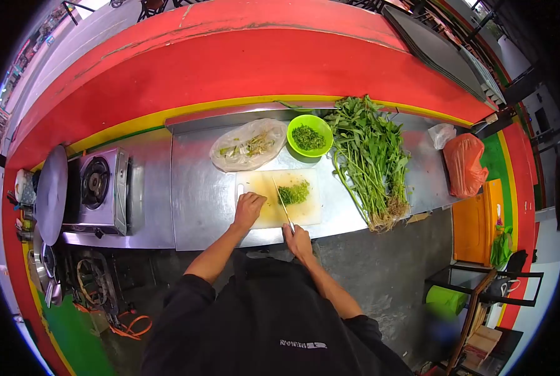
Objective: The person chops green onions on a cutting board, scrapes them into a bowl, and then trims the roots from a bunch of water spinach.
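Note:
My right hand (297,239) is wrapped around the handle of a kitchen knife (282,199). The narrow blade points away from me over a white cutting board (311,216), along the left side of a small heap of chopped green herbs (294,193). On the board's left part rests my left hand (249,209), its fingers curled together, with nothing visible in them. Behind the board stands a bright green bowl (321,127) holding more chopped greens. Left of the bowl lies a clear plastic bag (228,145) with pale stalks and trimmings inside.
A large bunch of leafy greens with roots (369,160) lies right of the board on the steel counter (198,216). Farther right sits a red plastic bag (465,166). A gas stove (104,188) stands at left, beside a round grey lid (52,194). A red wall (261,69) borders the back.

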The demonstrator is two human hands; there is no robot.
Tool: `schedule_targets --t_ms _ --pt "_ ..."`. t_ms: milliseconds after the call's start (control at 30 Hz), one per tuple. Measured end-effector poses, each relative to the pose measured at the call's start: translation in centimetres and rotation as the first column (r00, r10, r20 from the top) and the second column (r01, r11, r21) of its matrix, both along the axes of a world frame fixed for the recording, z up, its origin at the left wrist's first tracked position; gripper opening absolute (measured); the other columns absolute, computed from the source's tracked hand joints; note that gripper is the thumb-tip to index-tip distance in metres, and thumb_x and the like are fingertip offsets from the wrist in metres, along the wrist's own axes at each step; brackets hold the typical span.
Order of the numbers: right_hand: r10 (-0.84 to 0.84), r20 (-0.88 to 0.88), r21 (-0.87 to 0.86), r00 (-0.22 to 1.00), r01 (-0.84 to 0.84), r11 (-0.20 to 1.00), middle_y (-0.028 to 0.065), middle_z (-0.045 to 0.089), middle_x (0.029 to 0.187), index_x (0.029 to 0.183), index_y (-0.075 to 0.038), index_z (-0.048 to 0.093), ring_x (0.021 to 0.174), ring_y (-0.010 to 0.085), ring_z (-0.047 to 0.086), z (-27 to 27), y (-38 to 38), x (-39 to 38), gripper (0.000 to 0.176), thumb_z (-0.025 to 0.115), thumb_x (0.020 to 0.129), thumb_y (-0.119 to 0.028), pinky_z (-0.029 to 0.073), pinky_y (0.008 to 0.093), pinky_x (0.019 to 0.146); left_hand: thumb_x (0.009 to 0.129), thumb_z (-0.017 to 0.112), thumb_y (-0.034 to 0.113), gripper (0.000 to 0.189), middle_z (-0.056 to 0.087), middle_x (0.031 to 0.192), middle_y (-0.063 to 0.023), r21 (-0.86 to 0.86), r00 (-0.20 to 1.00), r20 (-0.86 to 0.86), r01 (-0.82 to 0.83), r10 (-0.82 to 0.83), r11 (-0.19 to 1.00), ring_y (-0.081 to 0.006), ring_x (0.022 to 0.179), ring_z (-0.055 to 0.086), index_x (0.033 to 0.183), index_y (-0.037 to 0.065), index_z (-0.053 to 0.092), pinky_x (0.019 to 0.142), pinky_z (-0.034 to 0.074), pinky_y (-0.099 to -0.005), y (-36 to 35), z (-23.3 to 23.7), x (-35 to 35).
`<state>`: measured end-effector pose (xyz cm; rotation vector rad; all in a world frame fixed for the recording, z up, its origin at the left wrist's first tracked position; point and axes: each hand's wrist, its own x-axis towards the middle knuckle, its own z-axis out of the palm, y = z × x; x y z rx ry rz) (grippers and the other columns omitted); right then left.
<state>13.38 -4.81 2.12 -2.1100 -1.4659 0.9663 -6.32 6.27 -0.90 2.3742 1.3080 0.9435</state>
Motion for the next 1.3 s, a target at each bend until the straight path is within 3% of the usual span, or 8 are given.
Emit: schedule_targets --t_ms 233,300,633,900,1300 --pt "0.059 0.005 -0.043 0.998 -0.059 0.997 0.0352 0.065 0.081 0.092 0.009 0.066 0.081 0.0513 0.066 0.5 -0.5 -0.1 0.058 0.052 0.099 -0.048 0.052 0.0560 0.074 0.081 0.070 0.010 0.013 0.067 0.095 -0.0001 0.040 0.997 -0.041 -0.068 0.069 0.997 -0.0193 0.095 0.061 0.094 0.011 0.073 0.082 0.042 -0.0382 -0.2 -0.2 0.3" --pt "0.084 0.012 -0.084 0.996 -0.083 0.993 0.0350 0.066 0.082 0.093 0.008 0.066 0.082 0.0518 0.066 0.4 -0.5 -0.1 0.059 0.052 0.099 -0.049 0.052 0.0561 0.077 0.082 0.071 0.013 0.012 0.065 0.095 0.0008 0.081 0.978 -0.175 -0.098 0.111 0.992 -0.0188 0.096 0.059 0.094 0.011 0.074 0.082 0.041 -0.0387 -0.3 -0.2 0.7" --pt "0.091 0.013 -0.104 0.996 -0.089 0.991 0.0364 0.065 0.082 0.091 0.010 0.065 0.084 0.0528 0.066 0.1 -0.8 -0.3 0.062 0.050 0.099 -0.050 0.052 0.0569 0.078 0.083 0.070 0.015 0.011 0.064 0.092 0.0017 0.000 0.978 -0.112 -0.180 0.179 0.984 -0.0177 0.093 0.059 0.093 0.014 0.074 0.080 0.040 -0.0374 -0.5 -0.9 0.8" --pt "0.063 -0.032 -0.049 0.998 -0.064 0.997 0.0376 0.064 0.081 0.090 0.011 0.064 0.083 0.0529 0.066 0.7 -0.7 0.2 0.061 0.053 0.098 -0.048 0.051 0.0558 0.075 0.082 0.071 0.015 0.013 0.063 0.091 0.0023 0.021 0.996 -0.087 -0.003 0.005 1.000 -0.0169 0.093 0.059 0.093 0.014 0.076 0.080 0.040 -0.0370 0.1 0.1 -0.1" --pt "0.058 -0.026 -0.100 0.998 -0.060 0.993 0.0374 0.064 0.081 0.087 0.010 0.064 0.085 0.0533 0.065 0.0 -1.4 -1.2 0.061 0.052 0.098 -0.048 0.051 0.0556 0.076 0.082 0.073 0.014 0.009 0.067 0.091 0.0011 -0.040 0.999 -0.038 -0.031 0.029 0.999 -0.0184 0.091 0.061 0.091 0.013 0.075 0.080 0.040 -0.0376 0.1 0.1 -0.2"
